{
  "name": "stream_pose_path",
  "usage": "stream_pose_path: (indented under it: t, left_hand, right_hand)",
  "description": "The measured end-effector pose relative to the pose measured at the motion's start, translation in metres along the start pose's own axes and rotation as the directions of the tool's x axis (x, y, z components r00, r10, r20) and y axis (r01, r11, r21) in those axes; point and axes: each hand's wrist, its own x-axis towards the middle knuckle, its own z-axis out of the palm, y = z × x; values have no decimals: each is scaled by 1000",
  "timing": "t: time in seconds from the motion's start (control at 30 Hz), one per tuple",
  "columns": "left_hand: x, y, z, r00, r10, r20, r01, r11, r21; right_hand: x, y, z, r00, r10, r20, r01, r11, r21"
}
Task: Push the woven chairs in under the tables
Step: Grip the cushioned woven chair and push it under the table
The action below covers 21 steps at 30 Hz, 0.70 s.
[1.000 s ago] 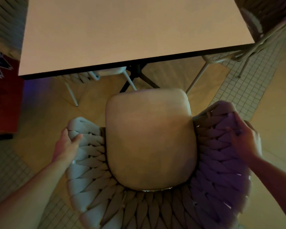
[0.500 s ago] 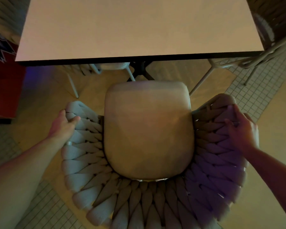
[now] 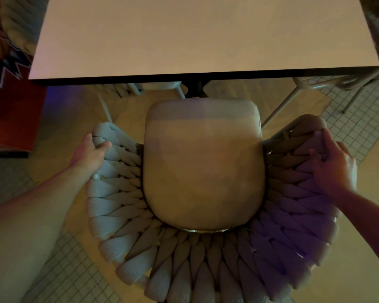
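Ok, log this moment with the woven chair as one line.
step: push in | left hand: gripping woven chair left arm | right hand: gripping right arm | seat front: short of table edge | status: not yet under

Thick rope-like cord, matt and ribbed, wraps the woven chair around a smooth, softly padded seat cushion, under a flat matt surface with a dark edge, over small-tiled floor.
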Motion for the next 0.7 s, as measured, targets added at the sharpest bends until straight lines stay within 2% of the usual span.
stream_pose_path:
  t: [0.27,0.43,0.7]
  left_hand:
    - [7,3,0,1000,22,8,-22,1000,-19]
    - [5,2,1,999,-2,50,7,995,-99]
    - [0,1,5,1000,0,-12,-1,999,-46]
  right_hand:
    - [3,-5,-1,1000,-2,-20,2,1000,13]
    - [1,-8,-2,1000,5,-14,-5,1000,5]
    - [-1,-12,-2,1000,15,6,-15,1000,-6]
